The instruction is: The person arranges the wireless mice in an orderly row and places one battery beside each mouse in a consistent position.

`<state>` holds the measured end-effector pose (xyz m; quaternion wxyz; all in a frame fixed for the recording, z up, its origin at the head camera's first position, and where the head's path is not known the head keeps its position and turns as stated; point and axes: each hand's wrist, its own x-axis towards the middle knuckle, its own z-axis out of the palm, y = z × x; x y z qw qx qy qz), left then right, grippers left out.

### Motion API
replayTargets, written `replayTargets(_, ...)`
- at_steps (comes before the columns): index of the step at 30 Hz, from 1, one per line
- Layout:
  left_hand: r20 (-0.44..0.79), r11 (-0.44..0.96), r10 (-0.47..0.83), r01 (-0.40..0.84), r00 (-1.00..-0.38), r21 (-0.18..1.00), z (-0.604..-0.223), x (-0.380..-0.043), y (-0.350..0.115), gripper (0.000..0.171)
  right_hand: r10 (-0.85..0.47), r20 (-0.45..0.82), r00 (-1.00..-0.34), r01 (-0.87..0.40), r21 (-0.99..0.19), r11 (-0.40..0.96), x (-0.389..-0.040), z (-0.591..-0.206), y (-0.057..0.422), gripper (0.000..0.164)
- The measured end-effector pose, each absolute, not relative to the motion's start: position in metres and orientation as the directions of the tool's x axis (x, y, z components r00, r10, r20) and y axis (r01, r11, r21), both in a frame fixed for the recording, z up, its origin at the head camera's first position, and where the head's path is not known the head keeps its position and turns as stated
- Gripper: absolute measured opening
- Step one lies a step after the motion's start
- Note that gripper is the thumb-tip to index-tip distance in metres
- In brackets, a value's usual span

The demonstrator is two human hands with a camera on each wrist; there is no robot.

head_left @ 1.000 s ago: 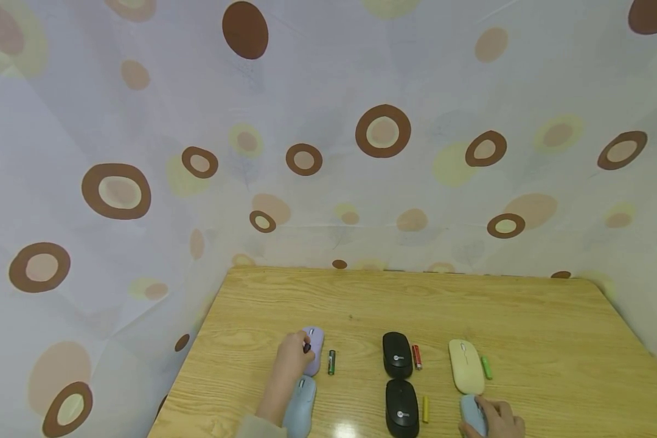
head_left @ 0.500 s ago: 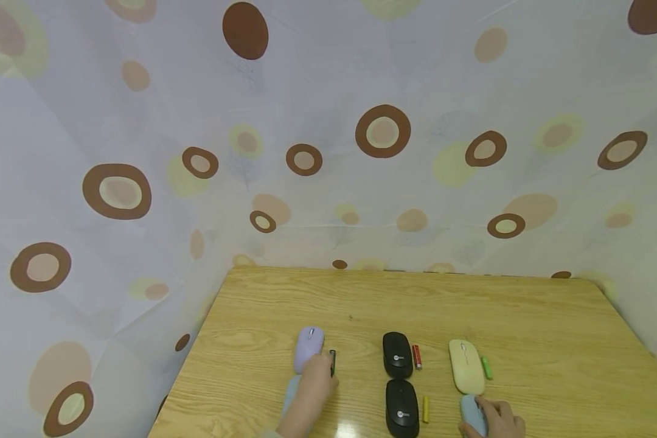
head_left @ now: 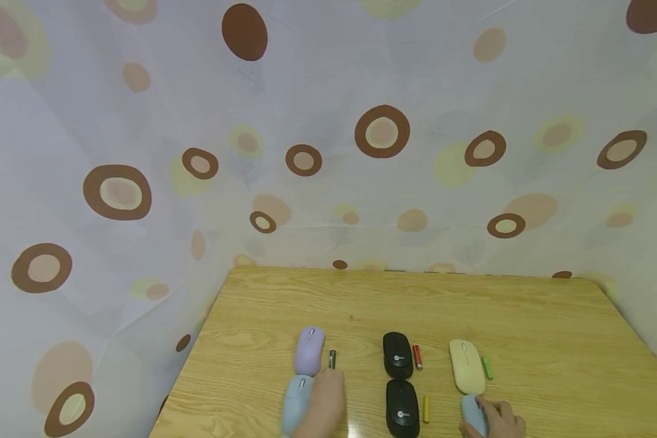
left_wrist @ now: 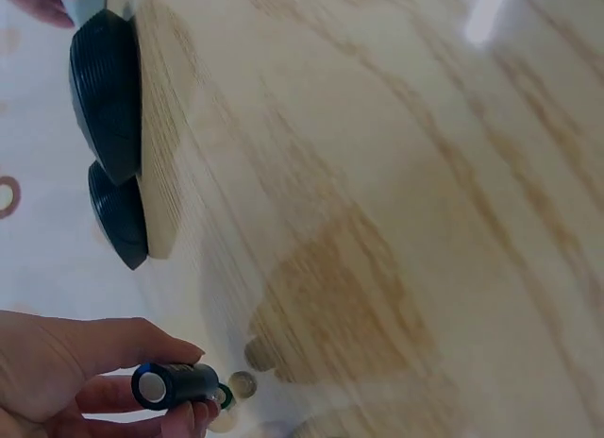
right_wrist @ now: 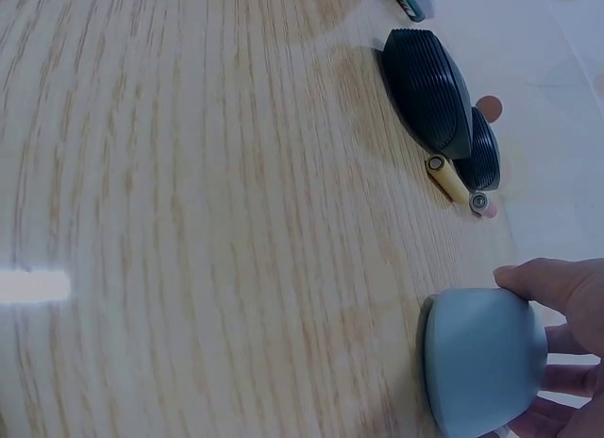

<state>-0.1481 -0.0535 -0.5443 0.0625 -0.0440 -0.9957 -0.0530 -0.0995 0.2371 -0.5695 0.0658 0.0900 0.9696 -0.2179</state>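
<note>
My left hand [head_left: 326, 398] pinches a dark battery [left_wrist: 176, 384] between thumb and fingers, as the left wrist view shows; the head view hides that battery behind the hand. Just past the hand lies a green-and-black battery [head_left: 332, 359], partly covered. To its left are a purple mouse [head_left: 309, 351] and a light blue mouse [head_left: 297, 403], one in front of the other. At the right, my right hand [head_left: 502, 418] grips a smaller light blue mouse [right_wrist: 483, 362] resting on the table, thumb on one side and fingers on the other.
Two black mice [head_left: 397, 356] stand mid-table in a column, with a red battery [head_left: 418, 357] and a yellow battery [head_left: 426, 409] beside them. A cream mouse [head_left: 467, 367] and a green battery [head_left: 487, 368] lie farther right. Patterned cloth [head_left: 328, 194] surrounds the wooden table [head_left: 471, 304].
My left hand has moved from beside the purple mouse rightward and nearer, to just in front of the green-and-black battery, with the dark battery held. My right hand stays on its mouse.
</note>
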Motion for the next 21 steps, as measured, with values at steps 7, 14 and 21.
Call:
replayTargets(7,0.045,0.989,0.043,0.049,-0.998,0.138,-0.5458,-0.1487,-0.0514,0.009,0.147,-0.158,-0.977,0.2,-0.412,0.889,-0.1003,-0.5725,0.2376,0.075)
replayTargets(14,0.05,0.987,0.037,0.044,-0.998,0.152,-0.5455,-0.147,-0.052,0.009,0.147,-0.185,-0.972,0.212,-0.409,0.887,-0.1019,-0.5723,0.2387,0.078)
replayTargets(21,0.086,0.985,0.01,0.025,-0.996,0.169,-0.549,-0.1446,-0.0525,0.006,0.159,-0.207,-0.965,0.234,-0.415,0.879,-0.1008,-0.5723,0.2389,0.082)
